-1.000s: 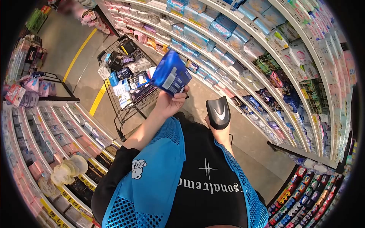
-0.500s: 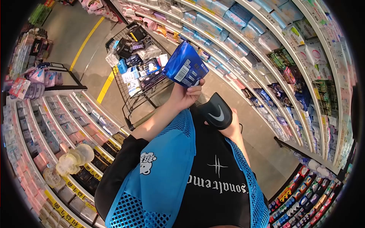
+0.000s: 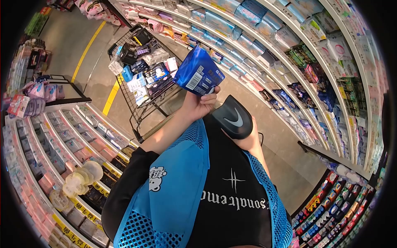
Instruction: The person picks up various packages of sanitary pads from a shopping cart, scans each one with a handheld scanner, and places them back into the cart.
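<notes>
Hiding part of left hand [image 3: 197, 106], blue package [image 3: 198, 72]; right hand [image 3: 250, 140], black device [image 3: 235, 118].

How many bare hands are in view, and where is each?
2. The left hand holds a glossy blue package with a white barcode; the right hand is at a rounded black handheld device, its fingers partly hidden.

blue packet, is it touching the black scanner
Apart. The head view shows a strip of floor between the right edge of the blue packet and the upper end of the black scanner.
</notes>
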### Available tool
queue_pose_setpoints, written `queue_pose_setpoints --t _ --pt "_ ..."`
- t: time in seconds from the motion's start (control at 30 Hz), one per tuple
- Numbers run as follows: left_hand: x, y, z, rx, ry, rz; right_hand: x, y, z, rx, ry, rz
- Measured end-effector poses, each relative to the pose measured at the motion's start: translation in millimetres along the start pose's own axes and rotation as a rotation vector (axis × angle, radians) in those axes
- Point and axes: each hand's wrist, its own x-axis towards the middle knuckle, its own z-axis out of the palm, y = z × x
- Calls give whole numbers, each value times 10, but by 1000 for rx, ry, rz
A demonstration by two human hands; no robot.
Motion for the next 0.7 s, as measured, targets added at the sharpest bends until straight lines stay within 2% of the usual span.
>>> queue_pose_setpoints --t 0.13,0.53,0.7 --pt "1 5 -25 -6 -12 -16 -1 -119 -14 52 27 64" --pt "-59 -41 -45 -12 -19 -3 -79 -95 -1 0 3 37" --pt "-79 -56 -32 -3 -26 9 -116 -99 19 -110 32 -23"
